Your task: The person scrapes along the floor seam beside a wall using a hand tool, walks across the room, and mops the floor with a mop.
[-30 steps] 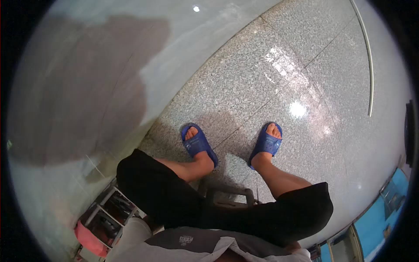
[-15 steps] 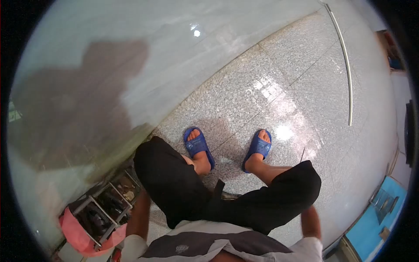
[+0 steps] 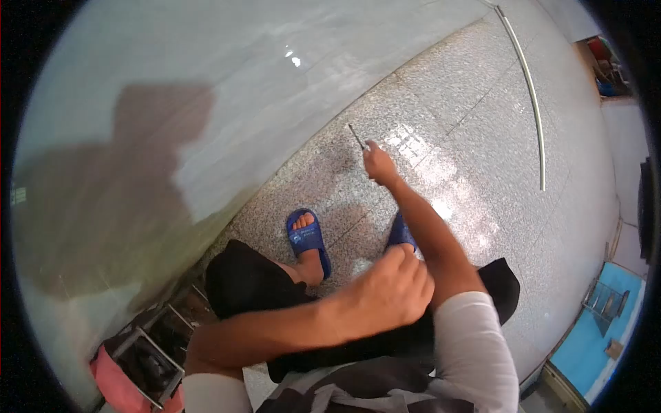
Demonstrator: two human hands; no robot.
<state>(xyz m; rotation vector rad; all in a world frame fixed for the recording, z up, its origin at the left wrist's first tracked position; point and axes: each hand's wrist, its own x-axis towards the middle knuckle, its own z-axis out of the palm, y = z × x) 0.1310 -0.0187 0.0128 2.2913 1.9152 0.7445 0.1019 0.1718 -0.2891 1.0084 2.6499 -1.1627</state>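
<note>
Out over the floor, my right hand (image 3: 379, 165) is closed around a thin tool with a dark, straight shaft (image 3: 355, 135). The shaft points up and left toward the wall's foot; its handle is hidden in the fist. My left hand (image 3: 396, 286) crosses in front of my body, fingers curled into a fist, slightly blurred. It is close to my right forearm, and whatever it may hold is hidden. Below the hands are my feet in blue slippers (image 3: 306, 237), the right one partly covered by the left hand and right arm.
A long pale strip (image 3: 530, 89) lies on the speckled tile floor (image 3: 441, 89) at right. The grey wall (image 3: 227, 41) rises on the left. At lower left stands a metal-framed holder (image 3: 160, 365) beside a pink item (image 3: 113, 378). A blue panel (image 3: 585, 344) is at lower right.
Both hands have come up from beside my legs into view. My right hand now reaches forward with the thin tool, while the left has swung across my lap.
</note>
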